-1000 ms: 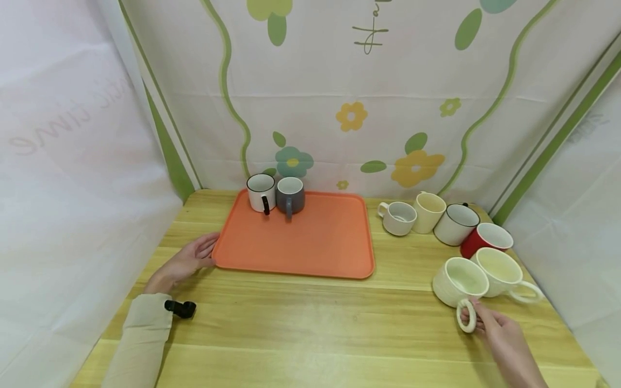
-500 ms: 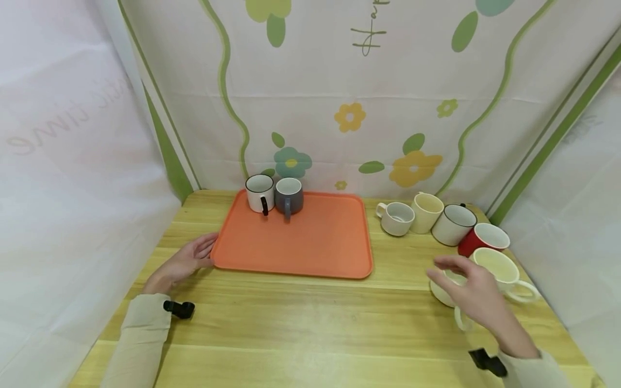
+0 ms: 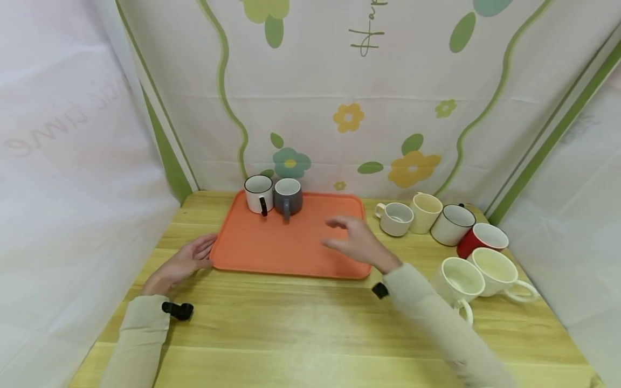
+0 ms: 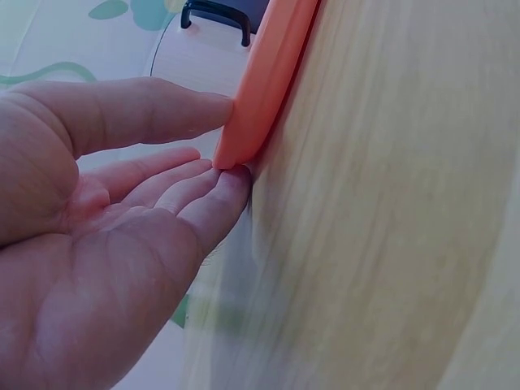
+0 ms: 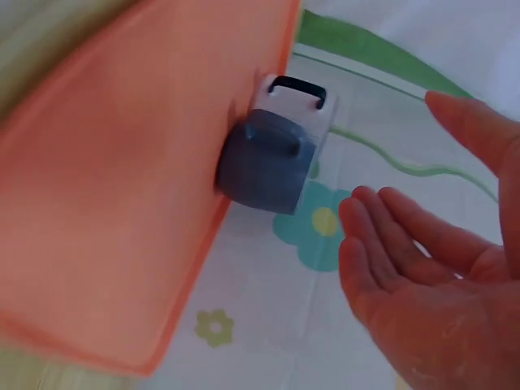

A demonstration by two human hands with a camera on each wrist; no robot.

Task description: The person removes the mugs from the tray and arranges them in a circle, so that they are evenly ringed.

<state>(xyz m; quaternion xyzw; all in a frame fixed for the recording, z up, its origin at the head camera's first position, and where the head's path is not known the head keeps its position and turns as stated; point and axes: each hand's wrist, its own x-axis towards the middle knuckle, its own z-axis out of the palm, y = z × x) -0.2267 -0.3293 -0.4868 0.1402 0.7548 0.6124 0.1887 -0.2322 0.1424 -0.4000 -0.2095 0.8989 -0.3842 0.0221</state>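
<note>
My left hand (image 3: 186, 258) rests against the left edge of an orange tray (image 3: 286, 248). The left wrist view has the thumb (image 4: 187, 114) touching the tray's rim and relaxed fingers (image 4: 215, 207) at its edge. My right hand (image 3: 359, 240) hovers above the tray's right part, thumb and fingers spread apart, holding nothing. In the right wrist view its fingers (image 5: 406, 252) point toward a grey-blue mug (image 3: 288, 198). Beside that mug on the tray's back left stands a white mug (image 3: 259, 195) with a black rim and handle.
Several mugs line the table's right side: a small white cup (image 3: 397, 221), a cream mug (image 3: 426, 214), a black-rimmed white mug (image 3: 451, 229), a red mug (image 3: 469, 242) and two wide cream cups, one nearer (image 3: 448, 285), one farther right (image 3: 490, 283). Patterned cloth (image 3: 310, 81) hangs behind.
My right hand let go of the near cream cup's handle, lifted over the cup and moved left to above the tray. The cup's handle has swung slightly. My left hand stays at the tray.
</note>
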